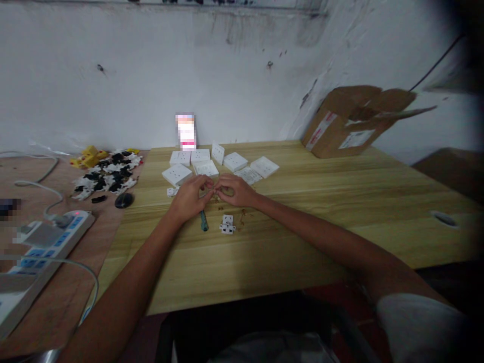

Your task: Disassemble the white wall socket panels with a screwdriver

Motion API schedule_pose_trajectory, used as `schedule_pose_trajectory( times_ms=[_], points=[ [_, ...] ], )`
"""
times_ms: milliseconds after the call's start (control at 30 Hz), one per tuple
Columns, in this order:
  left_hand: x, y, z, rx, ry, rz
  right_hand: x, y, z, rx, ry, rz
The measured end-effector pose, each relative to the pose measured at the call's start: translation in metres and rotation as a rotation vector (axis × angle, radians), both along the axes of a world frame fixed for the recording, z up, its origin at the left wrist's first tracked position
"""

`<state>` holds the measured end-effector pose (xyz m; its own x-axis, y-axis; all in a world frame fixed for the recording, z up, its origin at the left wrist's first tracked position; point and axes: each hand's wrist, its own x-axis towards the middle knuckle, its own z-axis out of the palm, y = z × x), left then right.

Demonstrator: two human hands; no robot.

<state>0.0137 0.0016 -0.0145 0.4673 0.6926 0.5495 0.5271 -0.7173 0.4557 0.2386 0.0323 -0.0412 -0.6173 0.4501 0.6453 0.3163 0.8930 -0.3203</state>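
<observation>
My left hand and my right hand meet over the wooden table, fingertips pinched together on a tiny part that I cannot make out. A green-handled screwdriver lies just below my left hand. Beside it sits a small white socket insert, close to my right wrist. Small brass bits are scattered near my right hand. Behind both hands, several white wall socket plates lie in a loose cluster.
An open cardboard box leans at the table's back right. On the reddish bench to the left are a pile of black, white and yellow parts, a dark round object and a white power strip with cables.
</observation>
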Motion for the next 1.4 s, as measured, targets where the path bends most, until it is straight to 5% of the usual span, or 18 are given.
schedule_pose_trajectory(
  times_ms=[167, 367, 567, 1000, 1167, 1400],
  points=[
    [-0.0029, 0.0017, 0.0001, -0.010, 0.154, 0.025, 0.0004, -0.0011, 0.0005, -0.002, -0.009, -0.023],
    [-0.0012, -0.0021, 0.0017, -0.042, 0.027, -0.010, 0.0008, -0.0011, 0.0004, -0.014, 0.015, -0.014],
    [-0.0027, 0.0016, -0.0012, -0.037, 0.154, 0.006, 0.0002, -0.0008, 0.0007, -0.015, -0.011, -0.019],
    [0.0000, -0.0021, 0.0025, -0.047, 0.153, 0.002, -0.0001, -0.0007, -0.0010, -0.021, 0.000, -0.028],
    [0.0014, -0.0055, 0.0015, -0.024, 0.003, -0.002, 0.0003, -0.0003, -0.0013, -0.001, 0.029, -0.012],
    [0.0007, -0.0048, 0.0034, -0.021, 0.113, -0.014, 0.0000, -0.0021, 0.0002, -0.007, 0.018, -0.020]
  ],
)
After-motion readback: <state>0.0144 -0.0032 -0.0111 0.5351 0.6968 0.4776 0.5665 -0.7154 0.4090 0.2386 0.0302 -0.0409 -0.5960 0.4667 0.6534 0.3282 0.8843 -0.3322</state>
